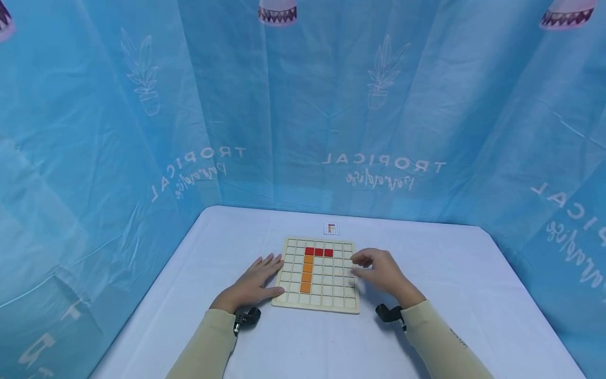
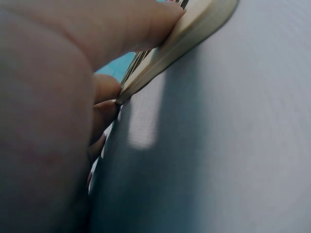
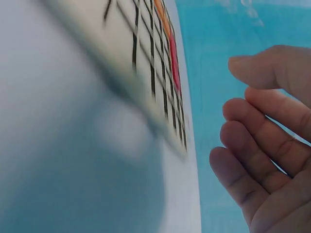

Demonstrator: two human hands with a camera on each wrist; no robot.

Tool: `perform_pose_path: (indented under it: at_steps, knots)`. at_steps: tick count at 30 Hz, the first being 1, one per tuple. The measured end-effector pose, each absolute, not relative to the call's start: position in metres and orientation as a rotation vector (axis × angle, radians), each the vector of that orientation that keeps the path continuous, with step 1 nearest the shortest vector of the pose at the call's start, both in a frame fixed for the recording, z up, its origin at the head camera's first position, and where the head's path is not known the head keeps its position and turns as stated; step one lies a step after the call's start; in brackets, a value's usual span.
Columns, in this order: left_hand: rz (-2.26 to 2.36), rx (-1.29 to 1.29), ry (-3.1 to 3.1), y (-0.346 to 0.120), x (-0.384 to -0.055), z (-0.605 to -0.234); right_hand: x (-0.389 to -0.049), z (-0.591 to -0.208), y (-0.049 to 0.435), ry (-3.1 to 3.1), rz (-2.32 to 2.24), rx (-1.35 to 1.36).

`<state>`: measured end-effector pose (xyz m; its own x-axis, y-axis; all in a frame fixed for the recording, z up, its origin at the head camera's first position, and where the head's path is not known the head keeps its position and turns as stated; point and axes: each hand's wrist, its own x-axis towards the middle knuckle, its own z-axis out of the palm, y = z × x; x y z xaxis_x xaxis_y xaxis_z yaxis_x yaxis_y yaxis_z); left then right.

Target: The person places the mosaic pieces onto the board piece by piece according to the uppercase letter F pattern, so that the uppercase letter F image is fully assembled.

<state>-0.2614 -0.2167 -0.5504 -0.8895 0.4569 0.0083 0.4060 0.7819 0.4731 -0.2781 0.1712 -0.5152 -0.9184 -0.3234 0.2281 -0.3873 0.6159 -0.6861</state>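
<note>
A wooden grid board (image 1: 338, 287) lies flat on the white table. Three red squares (image 1: 319, 252) form a row near its far side, and several orange squares (image 1: 306, 268) run in a column from the left red one toward the near side. My left hand (image 1: 255, 280) rests at the board's left edge with fingers spread; in the left wrist view its thumb (image 2: 146, 24) touches the rim. My right hand (image 1: 384, 272) hovers by the board's right edge. In the right wrist view its fingers (image 3: 243, 141) are loosely bent, apart from the board, with nothing between them.
A small pattern card (image 1: 331, 228) with a coloured grid lies just beyond the board. Blue printed curtains (image 1: 303, 105) hang around the back and sides of the white-covered table (image 1: 303, 345). Each wrist wears a black camera (image 1: 248, 317).
</note>
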Motion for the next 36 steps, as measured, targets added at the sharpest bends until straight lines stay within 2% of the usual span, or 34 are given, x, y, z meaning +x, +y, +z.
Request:
perform_pose_path:
  at_steps: [9,18,36]
  knots:
    - [0.721,0.702,2.872,-0.217,-0.263,-0.552,-0.27,-0.516,0.242,-2.807,1.175,0.506]
    - [0.722,0.714,2.869,-0.217,-0.261,-0.551,-0.245,-0.528,0.29,-2.925,1.18,0.443]
    - [0.721,0.724,2.872,-0.217,-0.263,-0.553,-0.223,-0.537,0.302,-2.995,1.226,0.534]
